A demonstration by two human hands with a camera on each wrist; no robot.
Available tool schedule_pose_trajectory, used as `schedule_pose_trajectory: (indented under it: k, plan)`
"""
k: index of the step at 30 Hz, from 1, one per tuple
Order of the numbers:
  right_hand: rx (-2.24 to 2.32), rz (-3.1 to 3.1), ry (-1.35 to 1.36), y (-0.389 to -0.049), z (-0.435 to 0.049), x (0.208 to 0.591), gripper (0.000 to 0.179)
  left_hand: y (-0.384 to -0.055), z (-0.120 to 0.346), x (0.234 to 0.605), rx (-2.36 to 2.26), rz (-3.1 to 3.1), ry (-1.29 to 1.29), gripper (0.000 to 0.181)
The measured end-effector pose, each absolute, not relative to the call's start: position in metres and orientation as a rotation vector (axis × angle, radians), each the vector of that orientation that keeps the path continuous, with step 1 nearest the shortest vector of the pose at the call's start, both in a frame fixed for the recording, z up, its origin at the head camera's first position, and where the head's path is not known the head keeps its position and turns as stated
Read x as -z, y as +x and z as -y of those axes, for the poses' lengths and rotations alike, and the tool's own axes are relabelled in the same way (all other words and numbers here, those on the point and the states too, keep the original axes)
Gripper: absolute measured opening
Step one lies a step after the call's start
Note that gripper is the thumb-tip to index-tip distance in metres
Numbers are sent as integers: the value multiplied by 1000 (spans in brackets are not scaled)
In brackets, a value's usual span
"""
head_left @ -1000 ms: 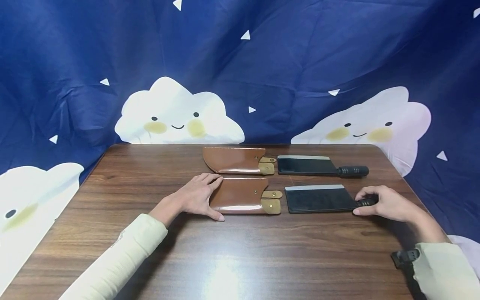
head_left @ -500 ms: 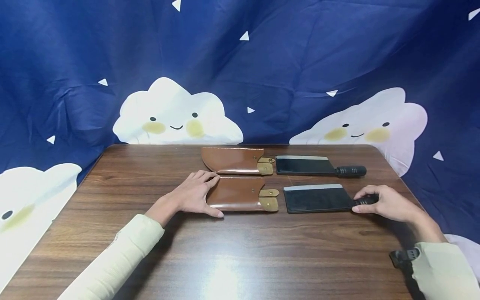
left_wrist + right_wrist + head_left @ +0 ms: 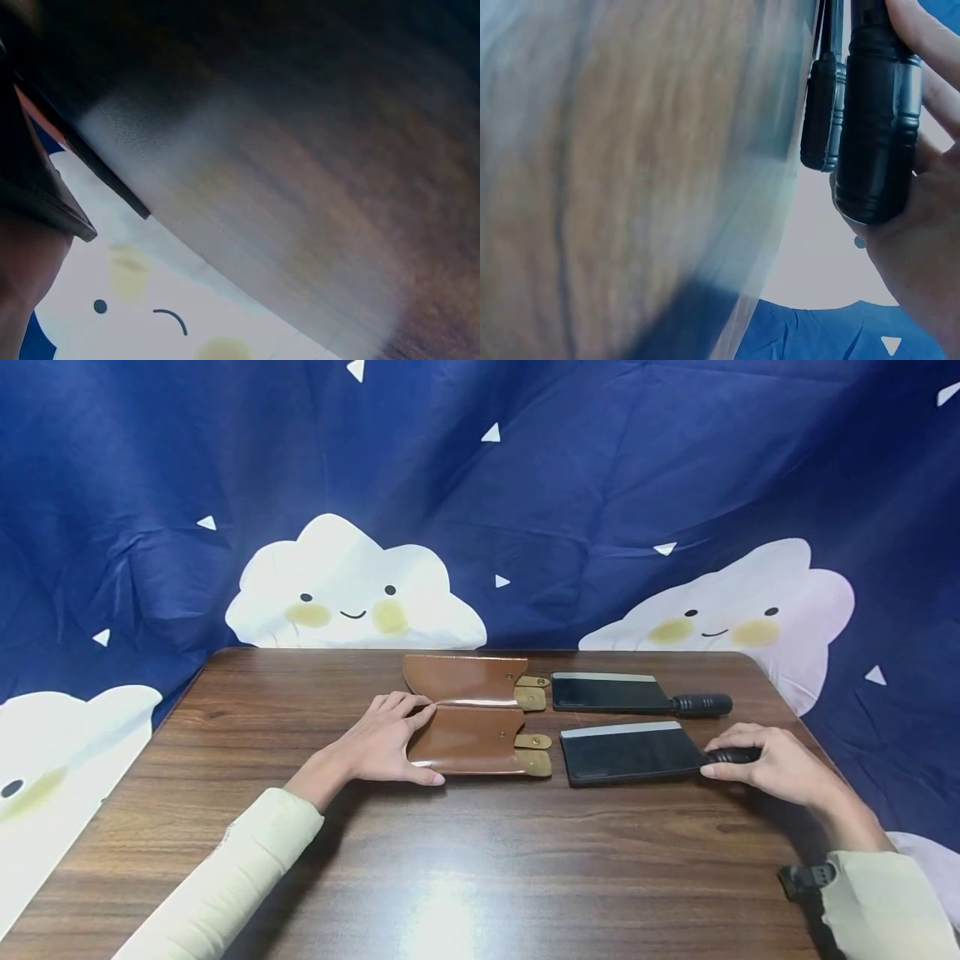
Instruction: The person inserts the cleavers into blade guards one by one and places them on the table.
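Two brown leather knife sheaths lie one behind the other in the head view. My left hand [image 3: 382, 742] holds the left end of the near sheath [image 3: 468, 742], thumb along its near edge and fingers at its far edge. The far sheath [image 3: 465, 680] lies right behind it. To the right, a black-bladed cleaver [image 3: 630, 752] has its handle between the thumb and fingers of my right hand [image 3: 780, 766]; its blade points left at the near sheath's mouth, a small gap apart. That black handle [image 3: 877, 127] fills much of the right wrist view.
A second cleaver [image 3: 611, 693] lies behind the held one, blade towards the far sheath. Both sheaths have tan snap straps at their right ends. The brown wooden table [image 3: 600, 868] ends at a blue curtain [image 3: 540, 485] with white clouds.
My left hand has slid the near sheath away from me and slightly left, up against the far sheath. The held cleaver has shifted slightly left and its blade has turned a little.
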State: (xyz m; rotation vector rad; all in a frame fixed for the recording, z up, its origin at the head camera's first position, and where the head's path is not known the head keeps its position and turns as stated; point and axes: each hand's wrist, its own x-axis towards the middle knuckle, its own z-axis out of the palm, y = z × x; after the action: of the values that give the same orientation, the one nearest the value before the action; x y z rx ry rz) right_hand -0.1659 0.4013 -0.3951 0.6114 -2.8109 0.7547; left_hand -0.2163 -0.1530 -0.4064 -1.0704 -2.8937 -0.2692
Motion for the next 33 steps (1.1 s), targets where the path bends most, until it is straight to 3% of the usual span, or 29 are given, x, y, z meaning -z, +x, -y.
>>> schedule_pose_trajectory:
  k: [33]
  plan:
    - [-959, 2625, 518, -164, -354, 375, 25, -214, 158, 399, 408, 2768, -1056, 118]
